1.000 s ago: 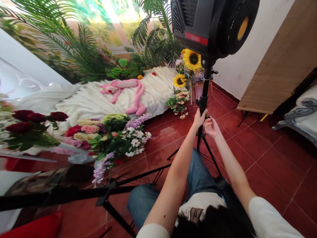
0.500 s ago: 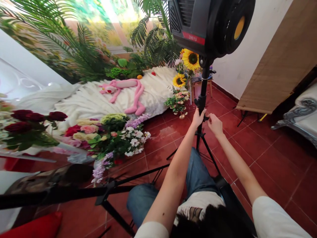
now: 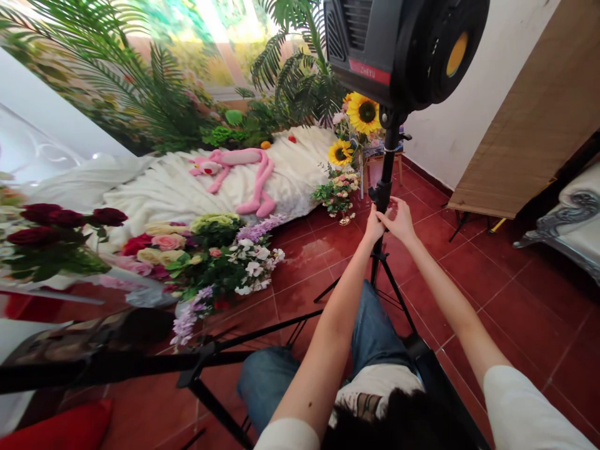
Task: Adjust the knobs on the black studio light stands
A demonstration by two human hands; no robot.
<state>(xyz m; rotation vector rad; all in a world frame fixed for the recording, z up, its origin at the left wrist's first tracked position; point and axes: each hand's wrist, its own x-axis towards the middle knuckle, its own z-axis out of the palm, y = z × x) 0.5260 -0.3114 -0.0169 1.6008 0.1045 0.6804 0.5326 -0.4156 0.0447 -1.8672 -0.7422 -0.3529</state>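
A black light stand (image 3: pixel 387 164) rises in front of me, carrying a large studio light (image 3: pixel 370 44) with a red label. My left hand (image 3: pixel 374 226) is closed around the stand's pole, below a clamp collar (image 3: pixel 380 192). Against the same part of the pole, my right hand (image 3: pixel 397 219) reaches round from the right with curved fingers. Its thumb lies close to my left hand. Some fingertips of both hands are hidden behind the pole and each other. Under the hands, the stand's tripod legs (image 3: pixel 396 284) spread to the floor.
A second black stand (image 3: pixel 201 359) lies across the lower left. Artificial flowers (image 3: pixel 206 256) stand left of me. Behind them a pink plush toy (image 3: pixel 244 157) rests on white cloth (image 3: pixel 300 169). Sunflowers (image 3: pixel 363 112) are behind the light; a brown panel (image 3: pixel 510 144) and silver-trimmed sofa (image 3: pixel 562 219) are right.
My right hand has moved left and up onto the pole, where before it was slightly apart from it. My left hand stays on the pole. The view has shifted slightly.
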